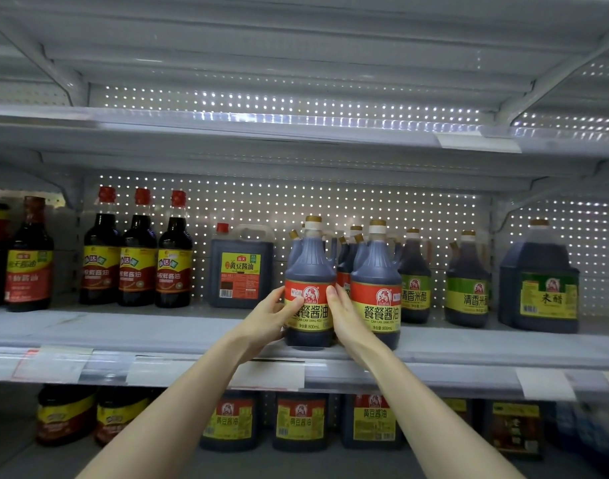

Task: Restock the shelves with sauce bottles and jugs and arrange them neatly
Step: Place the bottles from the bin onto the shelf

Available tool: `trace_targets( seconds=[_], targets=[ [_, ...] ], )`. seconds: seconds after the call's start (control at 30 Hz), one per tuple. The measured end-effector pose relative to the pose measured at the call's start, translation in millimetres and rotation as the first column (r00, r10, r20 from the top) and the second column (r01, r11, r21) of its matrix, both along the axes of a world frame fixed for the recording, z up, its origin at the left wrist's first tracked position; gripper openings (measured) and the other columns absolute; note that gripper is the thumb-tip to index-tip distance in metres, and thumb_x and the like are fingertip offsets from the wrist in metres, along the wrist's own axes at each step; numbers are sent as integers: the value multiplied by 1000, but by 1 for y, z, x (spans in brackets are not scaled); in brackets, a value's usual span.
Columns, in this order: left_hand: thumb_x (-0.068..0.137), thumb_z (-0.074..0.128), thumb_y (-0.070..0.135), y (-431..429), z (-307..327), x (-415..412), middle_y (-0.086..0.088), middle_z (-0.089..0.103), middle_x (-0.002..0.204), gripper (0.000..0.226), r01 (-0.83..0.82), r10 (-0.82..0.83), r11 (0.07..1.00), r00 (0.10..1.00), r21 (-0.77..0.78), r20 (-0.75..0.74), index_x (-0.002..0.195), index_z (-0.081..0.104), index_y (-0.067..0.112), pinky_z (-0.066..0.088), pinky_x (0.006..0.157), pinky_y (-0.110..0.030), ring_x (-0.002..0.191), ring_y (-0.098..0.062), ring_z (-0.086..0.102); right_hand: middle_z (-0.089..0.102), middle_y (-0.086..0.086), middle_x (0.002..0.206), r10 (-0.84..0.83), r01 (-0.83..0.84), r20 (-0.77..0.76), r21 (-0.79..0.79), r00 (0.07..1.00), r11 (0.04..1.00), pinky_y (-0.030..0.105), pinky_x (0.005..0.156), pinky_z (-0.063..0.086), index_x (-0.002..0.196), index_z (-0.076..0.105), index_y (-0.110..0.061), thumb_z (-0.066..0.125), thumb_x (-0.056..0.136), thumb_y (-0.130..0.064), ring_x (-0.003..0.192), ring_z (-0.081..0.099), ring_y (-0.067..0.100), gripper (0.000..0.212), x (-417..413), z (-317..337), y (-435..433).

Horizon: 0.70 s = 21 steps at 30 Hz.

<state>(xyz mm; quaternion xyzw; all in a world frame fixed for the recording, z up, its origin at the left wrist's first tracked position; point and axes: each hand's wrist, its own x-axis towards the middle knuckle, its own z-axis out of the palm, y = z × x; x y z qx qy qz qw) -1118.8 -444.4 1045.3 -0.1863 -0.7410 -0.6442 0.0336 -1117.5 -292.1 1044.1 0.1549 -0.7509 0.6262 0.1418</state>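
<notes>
Middle shelf (151,326), inspected from 9 o'clock across to 3 o'clock. At 9 o'clock, near the frame edge, 1 dark sauce bottle with a red-and-yellow label (30,257) stands upright. Just to its 3 o'clock, 3 tall red-capped bottles (138,250) stand in a row, close together. Next comes 1 square red-capped jug (240,267), upright, set back toward the perforated rear panel and apart from that row. My left hand (270,318) is curled round the left flank of the soy sauce jug (310,281), with 1 digit lying on the label face. That jug stands upright at the front edge of the shelf, at about 4 o'clock from frame centre. My right hand (344,314) clasps its right flank, fingers in the gap between it and the matching jug (377,288) at its 3 o'clock. Whether the 2 jugs touch, I cannot tell. More jugs of this kind stand behind them, count unclear. Further toward 3 o'clock stand 2 green-labelled jugs (467,281), then 1 large dark jug (539,285), all upright. At 6 o'clock, the lower shelf carries a row of yellow-labelled jugs (301,421), their tops hidden by the shelf lip.
</notes>
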Motion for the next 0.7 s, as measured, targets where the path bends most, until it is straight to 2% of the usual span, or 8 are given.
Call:
trace_targets(
  seconds=[0.1,0.33,0.6,0.7],
  targets=[
    [97,50,31,1,1,2,-6,56,133,54,1,-1,1000,1000,1,-11,146,31,18,43,92,-35,112,-16,54,47,0,138,-2,2,6,4,1000,1000,38,105,38,149,28,-25,27,105,-38,131,44,21,46,1,0,0],
    [99,46,27,2,6,7,0,57,121,42,47,-47,999,999,0,15,140,36,22,41,96,-37,108,-15,53,46,3,143,-37,37,4,17,999,999,38,104,39,149,27,-24,27,105,-39,131,46,21,47,3,0,-1],
    [100,44,28,0,7,6,2,57,119,39,60,-60,998,998,-13,21,138,37,23,40,94,-36,105,-12,53,47,4,142,-52,52,-8,19,999,998,38,104,40,148,30,-24,28,105,-38,129,47,21,45,6,1,-3],
    [99,45,28,1,5,6,-1,56,122,42,38,-38,999,999,-8,12,139,37,20,41,93,-36,109,-15,53,49,0,136,-50,50,-6,21,999,999,35,102,40,147,30,-24,28,105,-37,122,49,15,45,7,1,-3]
  ],
)
